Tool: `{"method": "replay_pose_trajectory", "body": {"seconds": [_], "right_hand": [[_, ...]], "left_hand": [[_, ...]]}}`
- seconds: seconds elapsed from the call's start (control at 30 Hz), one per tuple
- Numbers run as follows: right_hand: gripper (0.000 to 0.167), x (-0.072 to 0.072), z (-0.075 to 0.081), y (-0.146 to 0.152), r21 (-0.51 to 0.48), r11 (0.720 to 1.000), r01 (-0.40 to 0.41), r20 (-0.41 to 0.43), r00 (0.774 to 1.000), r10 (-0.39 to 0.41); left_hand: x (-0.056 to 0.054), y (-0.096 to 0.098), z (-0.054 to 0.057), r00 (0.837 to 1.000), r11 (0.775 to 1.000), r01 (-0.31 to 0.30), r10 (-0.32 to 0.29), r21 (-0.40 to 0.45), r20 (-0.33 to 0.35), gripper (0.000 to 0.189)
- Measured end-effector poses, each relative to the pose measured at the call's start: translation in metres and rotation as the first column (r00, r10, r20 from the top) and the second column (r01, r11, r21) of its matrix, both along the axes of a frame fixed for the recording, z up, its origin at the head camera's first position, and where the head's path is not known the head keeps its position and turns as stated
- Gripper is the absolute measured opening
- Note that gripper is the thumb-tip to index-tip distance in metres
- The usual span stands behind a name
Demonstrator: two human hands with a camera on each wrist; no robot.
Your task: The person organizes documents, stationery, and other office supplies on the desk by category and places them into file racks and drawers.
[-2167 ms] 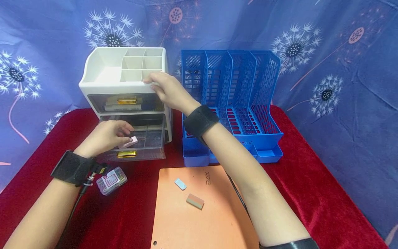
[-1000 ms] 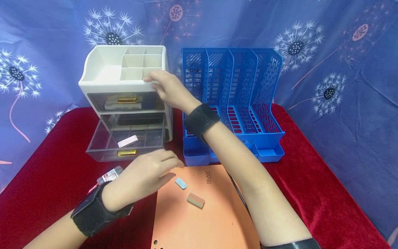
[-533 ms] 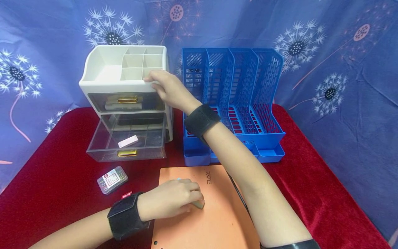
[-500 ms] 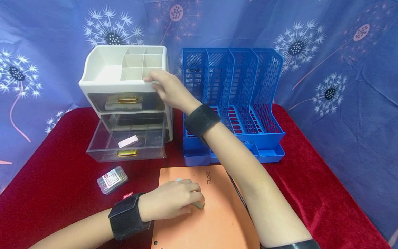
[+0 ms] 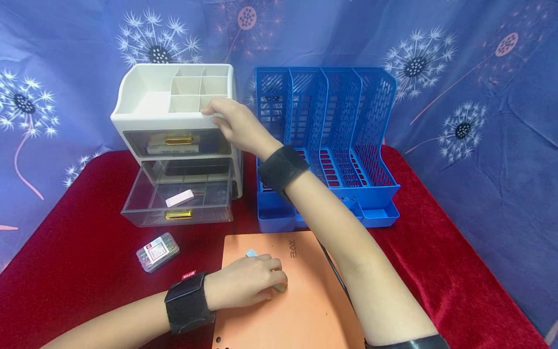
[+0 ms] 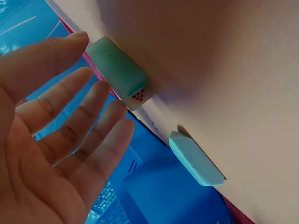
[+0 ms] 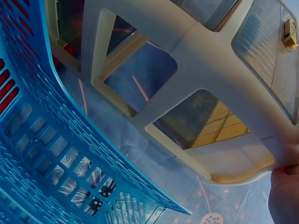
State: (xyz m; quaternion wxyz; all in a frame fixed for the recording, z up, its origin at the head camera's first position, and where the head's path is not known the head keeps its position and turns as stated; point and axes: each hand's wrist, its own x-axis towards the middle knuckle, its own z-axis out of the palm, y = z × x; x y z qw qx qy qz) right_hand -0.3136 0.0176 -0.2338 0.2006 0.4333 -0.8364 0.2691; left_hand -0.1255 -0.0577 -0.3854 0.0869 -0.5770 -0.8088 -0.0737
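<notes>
My left hand [image 5: 248, 281] is low over the orange board [image 5: 305, 300], fingers bent above a two-tone block eraser [image 6: 119, 70]. In the left wrist view its fingertips lie beside that eraser, loosely spread, with no clear grip on it. A light blue eraser [image 6: 196, 158] lies on the board near that hand, partly covered by it in the head view. My right hand [image 5: 237, 127] holds the front right rim of a white desk organizer [image 5: 174, 121]. Its lower clear drawer [image 5: 139, 201] is pulled out, with a pale pink eraser [image 5: 179, 198] inside.
A blue file rack [image 5: 327, 131] stands right of the organizer, under my right forearm. A small clear box [image 5: 158, 252] with a label lies on the red cloth [image 5: 87, 232] before the drawer. The upper drawer [image 5: 174, 143] is closed with things inside.
My left hand has let go of the pink eraser in the drawer. It has moved right and down to the two-tone eraser on the board, shifting slightly just now. My right hand stays put.
</notes>
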Motion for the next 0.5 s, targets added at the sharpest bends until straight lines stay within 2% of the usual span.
{"method": "replay_pose_trajectory", "body": {"seconds": [0.33,0.5], "right_hand": [[0.019,0.0,0.0003,-0.0001,-0.003,1.0,-0.009,-0.008,1.0,0.009],[0.019,0.0001,0.0001,0.0,-0.006,1.0,-0.01,-0.004,1.0,0.01]], "left_hand": [[-0.0048,0.0035,-0.0076,0.999,0.998,-0.044,0.043,0.045,0.006,0.015],[-0.0065,0.0051,-0.0101,0.999,0.997,-0.044,0.044,0.062,0.008,0.013]]}}
